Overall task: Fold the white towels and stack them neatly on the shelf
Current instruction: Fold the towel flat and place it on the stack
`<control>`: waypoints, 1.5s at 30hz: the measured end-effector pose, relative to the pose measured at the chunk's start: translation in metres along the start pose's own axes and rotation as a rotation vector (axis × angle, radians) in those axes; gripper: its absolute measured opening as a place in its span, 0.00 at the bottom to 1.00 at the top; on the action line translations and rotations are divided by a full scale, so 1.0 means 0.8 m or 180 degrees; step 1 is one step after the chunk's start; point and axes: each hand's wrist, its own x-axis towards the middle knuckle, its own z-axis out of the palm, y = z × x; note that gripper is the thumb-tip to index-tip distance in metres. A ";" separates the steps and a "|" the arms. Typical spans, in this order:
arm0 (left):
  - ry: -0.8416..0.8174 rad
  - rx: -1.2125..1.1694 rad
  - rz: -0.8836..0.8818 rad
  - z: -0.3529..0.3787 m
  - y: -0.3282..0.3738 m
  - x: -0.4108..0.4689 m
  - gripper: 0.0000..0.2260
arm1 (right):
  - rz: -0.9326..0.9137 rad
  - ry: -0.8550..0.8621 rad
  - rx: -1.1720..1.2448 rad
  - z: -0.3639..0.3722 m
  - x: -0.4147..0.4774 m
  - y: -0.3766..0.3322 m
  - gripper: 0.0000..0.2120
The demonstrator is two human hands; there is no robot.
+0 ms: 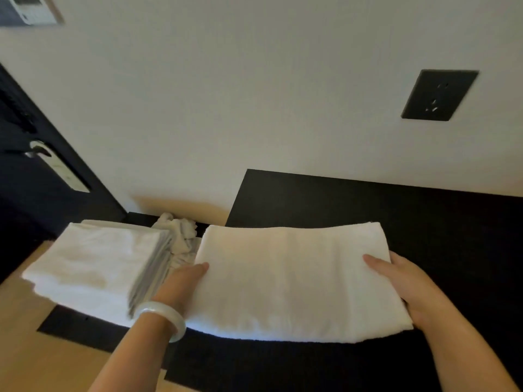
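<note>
We're in what looks like a hotel guest room. On the left, a dark door (19, 199) carries a lever handle (35, 150) on a long metal lock plate (68, 174), hotel-style. A control panel (31, 8) sits high on the plain white wall (254, 80), with a black socket plate (438, 94) to the right. Along the black shelf (368, 202) there's plain white linen: a stack of folded white towels (93, 258), a crumpled towel heap (181, 233) and a larger folded white towel (288, 278).

I cannot see the fingers of either hand: the left hand (184, 281) and right hand (407, 287) show only thumbs atop the large folded white towel (291, 278), with the rest hidden beneath its edges. At 9 o'clock the stack of folded white towels (93, 261) is blurred and covers part of a crumpled white cloth (181, 233). At 11 o'clock the picture's edge cuts off a white wall panel (31, 8).
</note>
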 end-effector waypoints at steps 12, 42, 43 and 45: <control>0.0164 -0.0677 0.0666 -0.266 -0.084 0.022 0.05 | -0.0523 -0.0255 -0.0140 0.270 -0.115 -0.045 0.15; 0.0133 0.0618 0.0451 -0.585 -0.023 0.353 0.07 | -0.0199 -0.0606 0.0602 0.692 0.000 -0.072 0.12; 0.0054 0.0509 0.0459 -0.594 -0.013 0.369 0.06 | -0.0221 -0.0533 0.0706 0.694 0.008 -0.074 0.11; -0.0102 0.0504 0.0437 -0.605 -0.003 0.403 0.08 | -0.0182 -0.0282 0.0777 0.704 0.021 -0.074 0.11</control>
